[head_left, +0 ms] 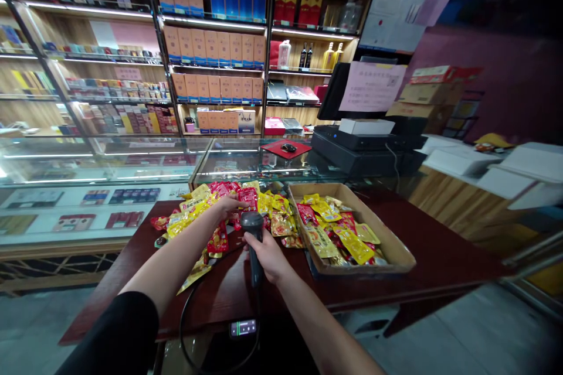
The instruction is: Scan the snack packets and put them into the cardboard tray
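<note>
Right hand [269, 255] grasps black plastic handheld scanner [252, 222] above glossy dark-red wooden table [440, 249]. Left hand [229, 206] at heap of shiny red-and-yellow packets [248, 197]; whether it grips one, I cannot tell from here.

A dark red table [444, 252] spans the lower middle of the frame, its top shiny. Red, yellow and gold packets [250, 196] lie heaped centre-left, a gold packet [196, 276] at the heap's lower left. Just right of centre stands an open cardboard box [389, 240], beside the heap.
</note>
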Motion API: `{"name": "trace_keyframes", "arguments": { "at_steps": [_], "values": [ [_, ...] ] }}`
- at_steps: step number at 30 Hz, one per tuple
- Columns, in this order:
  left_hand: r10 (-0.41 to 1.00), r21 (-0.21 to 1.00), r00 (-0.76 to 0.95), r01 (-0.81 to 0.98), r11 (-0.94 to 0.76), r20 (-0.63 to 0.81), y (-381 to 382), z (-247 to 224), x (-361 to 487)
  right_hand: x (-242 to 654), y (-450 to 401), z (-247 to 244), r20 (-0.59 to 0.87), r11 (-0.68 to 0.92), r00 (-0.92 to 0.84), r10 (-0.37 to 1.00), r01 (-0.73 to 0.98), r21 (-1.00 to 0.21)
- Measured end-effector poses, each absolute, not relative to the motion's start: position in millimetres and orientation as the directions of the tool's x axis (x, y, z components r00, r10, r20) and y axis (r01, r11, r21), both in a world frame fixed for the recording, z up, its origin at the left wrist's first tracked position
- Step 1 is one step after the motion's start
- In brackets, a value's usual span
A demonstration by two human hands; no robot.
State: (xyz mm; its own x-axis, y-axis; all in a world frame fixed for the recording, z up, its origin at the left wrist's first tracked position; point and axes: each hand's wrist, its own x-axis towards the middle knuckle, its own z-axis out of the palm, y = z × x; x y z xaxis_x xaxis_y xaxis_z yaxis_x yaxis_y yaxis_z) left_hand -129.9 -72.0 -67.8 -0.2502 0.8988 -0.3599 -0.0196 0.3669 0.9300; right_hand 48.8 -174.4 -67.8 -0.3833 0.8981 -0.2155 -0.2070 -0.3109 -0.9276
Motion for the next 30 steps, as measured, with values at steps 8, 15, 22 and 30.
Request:
{"name": "trace_keyframes", "arguments": {
  "at_steps": [8,15,22,30],
  "values": [
    [0.893,0.914,-0.2,-0.045,0.403,-0.403,-85,-64,-133,51,-126,-70,-0.088,-0.136,-0.193,0.977,-0.254,-0.957],
    [0.903,0.902,-0.084,-0.139,0.409,-0.422,-98,-68,-123,51,-76,-67,-0.276,-0.329,-0.195,0.941,-0.345,-0.879],
    [0.92,0.911,-0.029,-0.154,0.382,-0.391,-73,-46,-80,82,-43,-48,-0.323,-0.363,-0.168,0.931,-0.362,-0.859],
    [0.938,0.926,0.085,-0.15,0.345,-0.336,-5,-30,29,187,-4,-30,-0.234,-0.207,0.015,0.972,-0.414,-0.887]
  ]
}}
